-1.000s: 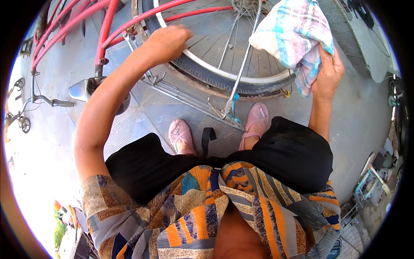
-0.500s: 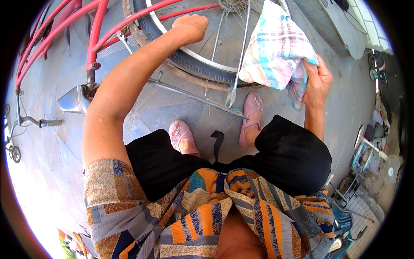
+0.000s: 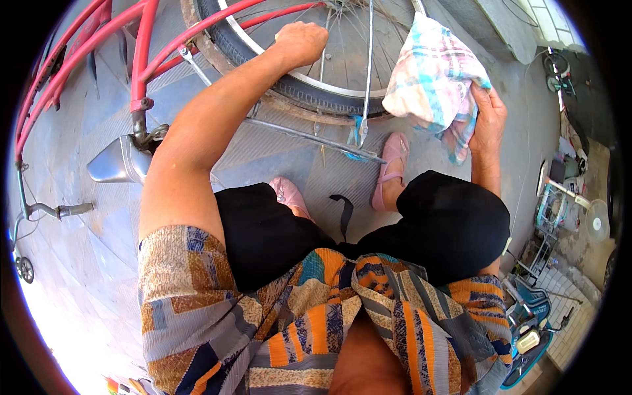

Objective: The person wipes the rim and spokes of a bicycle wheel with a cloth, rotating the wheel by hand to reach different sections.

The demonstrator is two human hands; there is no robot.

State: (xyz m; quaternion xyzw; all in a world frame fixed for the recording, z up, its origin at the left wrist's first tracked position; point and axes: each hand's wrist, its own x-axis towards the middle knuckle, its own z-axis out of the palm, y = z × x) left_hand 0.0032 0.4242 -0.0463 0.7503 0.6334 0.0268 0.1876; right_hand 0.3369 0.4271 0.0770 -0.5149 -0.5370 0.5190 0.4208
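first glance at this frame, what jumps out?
The red bicycle frame sweeps across the upper left, with the wheel at top centre, where the left hand rests on the tyre. To the right, the right hand grips a bunched plaid cloth beside the wheel. Pink shoes stand on the pavement below.

Grey paved floor (image 3: 79, 263) carries all. Red bicycle's rear wheel (image 3: 296, 99) stands on it, metal stand (image 3: 309, 135) beside tyre. Two pink shoes (image 3: 388, 168) planted flat near wheel. Blue scooter (image 3: 526, 329) parked at right edge.
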